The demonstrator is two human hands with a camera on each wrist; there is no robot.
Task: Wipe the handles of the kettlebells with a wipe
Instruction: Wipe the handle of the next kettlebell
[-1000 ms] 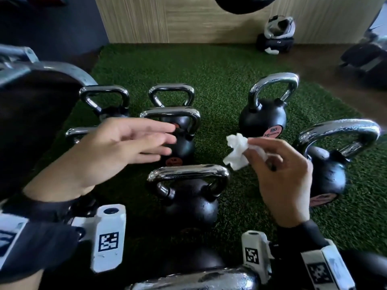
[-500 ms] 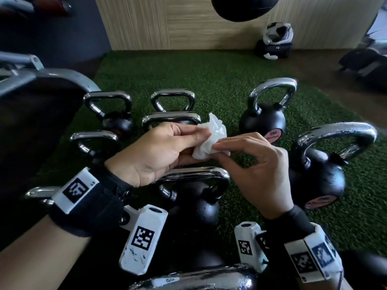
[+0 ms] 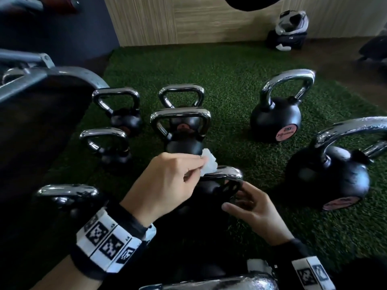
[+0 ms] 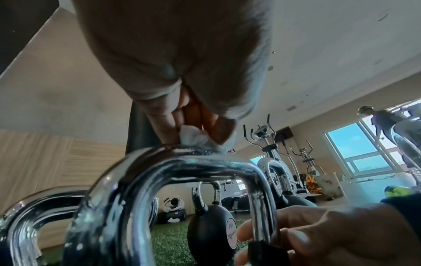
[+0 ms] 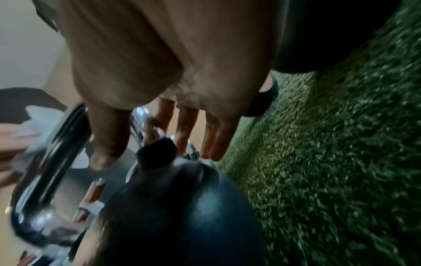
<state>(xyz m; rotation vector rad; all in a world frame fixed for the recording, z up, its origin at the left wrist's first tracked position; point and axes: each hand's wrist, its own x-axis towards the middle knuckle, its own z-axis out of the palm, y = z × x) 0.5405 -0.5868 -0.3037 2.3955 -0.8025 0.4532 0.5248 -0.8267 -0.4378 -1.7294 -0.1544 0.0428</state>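
Note:
The near black kettlebell has a chrome handle [image 3: 227, 172] [image 4: 205, 162]. My left hand [image 3: 199, 170] [image 4: 196, 136] pinches a crumpled white wipe [image 3: 208, 166] [image 4: 193, 138] and presses it onto the top bar of that handle, left of centre. My right hand [image 3: 232, 199] [image 5: 145, 147] is low on the right side of the handle, with the thumb in front of the right leg [image 4: 262, 207] and the fingers behind it. The black ball [image 5: 182, 207] sits just under the fingers. Most of the ball is hidden by my hands in the head view.
Several more chrome-handled kettlebells stand on the green turf [image 3: 230, 70]: one just behind [image 3: 180, 118], two to the right [image 3: 276, 120] [image 3: 326, 178], others to the left [image 3: 104, 135]. A dark bench [image 3: 41, 122] crowds the left. A helmet [image 3: 291, 24] lies by the wall.
Both hands held the wipe above the kettlebells before. Now only the left hand holds it, lowered onto the near handle; the right hand let go and dropped to the handle's right leg.

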